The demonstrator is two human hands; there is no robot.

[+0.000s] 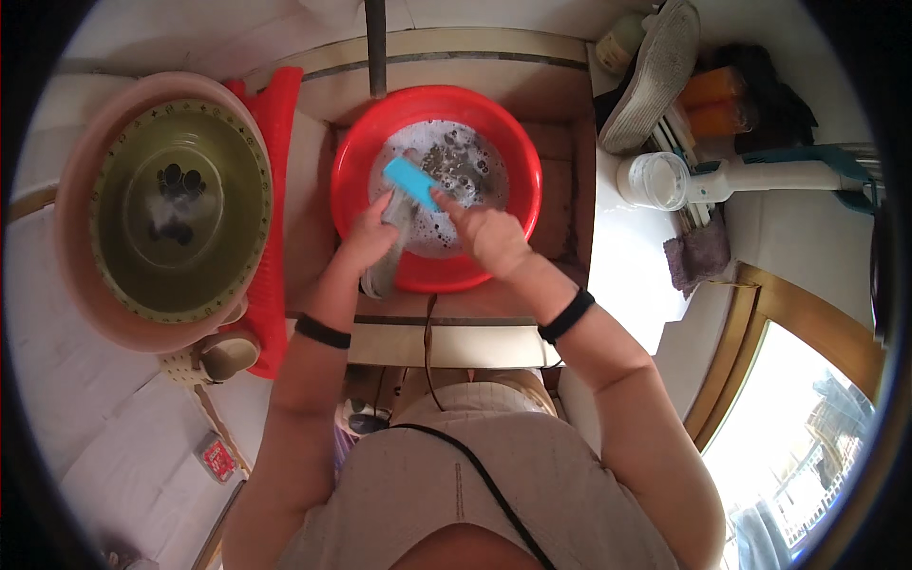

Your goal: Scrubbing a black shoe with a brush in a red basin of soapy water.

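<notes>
My right hand [491,239] grips a light blue scrubbing brush [410,182] above a red plastic basin [527,178] of sudsy water [463,164]. My left hand [369,235] holds a wet grey item, perhaps a shoe [388,274], slanting over the basin's near left rim. The brush lies against the item's upper end. Its bristles are hidden beneath the blue back, and the item's far end is partly covered by the brush and suds. The basin stands inside a tiled sink [559,157].
At the left, a green basin [114,214] sits within a pink one [71,249], beside a red washboard [278,178] and a beige clog [228,356]. A shoe sole [655,78], a white jar [654,182] and a dark cloth [698,256] lie right. A dark pipe [375,50] hangs behind the basin.
</notes>
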